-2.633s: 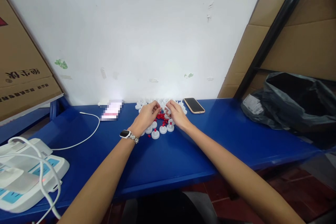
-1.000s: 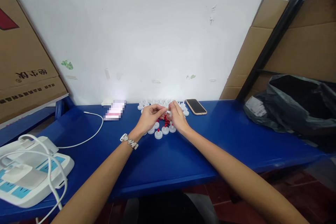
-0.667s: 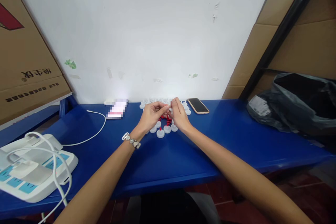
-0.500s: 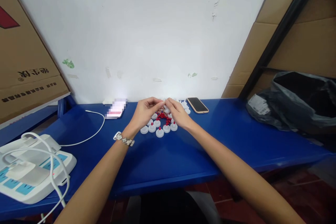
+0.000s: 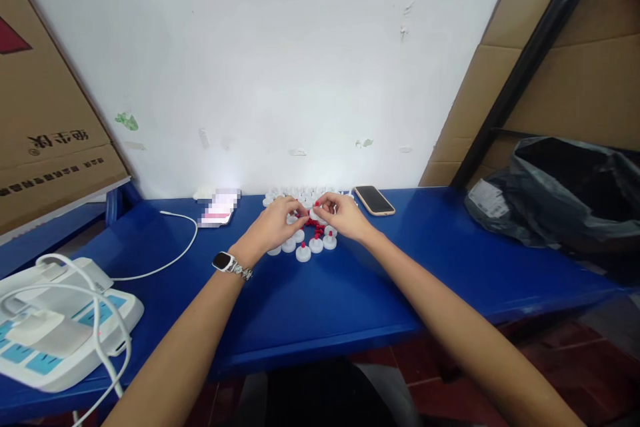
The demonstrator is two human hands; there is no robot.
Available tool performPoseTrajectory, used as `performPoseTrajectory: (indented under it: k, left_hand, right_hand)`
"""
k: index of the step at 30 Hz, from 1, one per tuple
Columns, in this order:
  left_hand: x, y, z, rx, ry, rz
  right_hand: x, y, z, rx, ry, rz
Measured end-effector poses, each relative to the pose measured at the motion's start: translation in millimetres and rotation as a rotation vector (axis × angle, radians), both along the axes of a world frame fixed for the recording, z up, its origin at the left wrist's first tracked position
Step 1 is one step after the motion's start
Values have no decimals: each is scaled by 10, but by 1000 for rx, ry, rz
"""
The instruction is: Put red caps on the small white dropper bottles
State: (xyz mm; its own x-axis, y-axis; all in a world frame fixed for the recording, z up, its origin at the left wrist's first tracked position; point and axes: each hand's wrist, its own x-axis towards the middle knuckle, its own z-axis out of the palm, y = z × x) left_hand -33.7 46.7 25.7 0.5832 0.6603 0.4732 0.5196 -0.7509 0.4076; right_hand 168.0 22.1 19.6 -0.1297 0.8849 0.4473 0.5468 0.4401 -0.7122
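Observation:
On the blue table several white round caps with nozzle tops surround a pile of small red tips [image 5: 319, 229]. Some of these, like the white cap [image 5: 303, 253] at the front, carry a red tip on top. My right hand [image 5: 345, 215] is closed on a white nozzle cap [image 5: 317, 213] with red at its top, held over the pile. My left hand [image 5: 277, 221], with a watch at the wrist, hovers at the pile's left side. Its thumb and fingers are drawn together; whatever is between them is too small to make out.
Rows of white caps [image 5: 300, 195] stand by the wall. A phone [image 5: 374, 201] lies to the right, a lit phone [image 5: 219, 208] to the left. At the left edge sits a white power strip [image 5: 120, 320] with cables; a dark plastic bag [image 5: 530, 200] is at the right.
My hands were together over the pile and have since parted. The left hand has come down toward the red tips; the right has shifted slightly right, and the back caps show now.

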Motion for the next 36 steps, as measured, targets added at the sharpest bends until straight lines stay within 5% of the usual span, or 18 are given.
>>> performPoseTrajectory:
  k: [6,16,24,30,36]
  left_hand:
    - [-53,12,-24,-88,246,4]
    - [-33,-19,6,-26,231,15]
    - [65,-128,60,68,240,19]
    - [118,-168,91,70,251,19]
    - [104,-163,87,81,259,4]
  right_hand:
    - [173,-22,133,-34,-113,-17]
    - [411,-143,198,-441,-468,42]
    - [413,-48,138,-251,-409,-61]
    - [375,-3,69,-226,-441,7]
    - [339,13,55,-6,-280,-32]
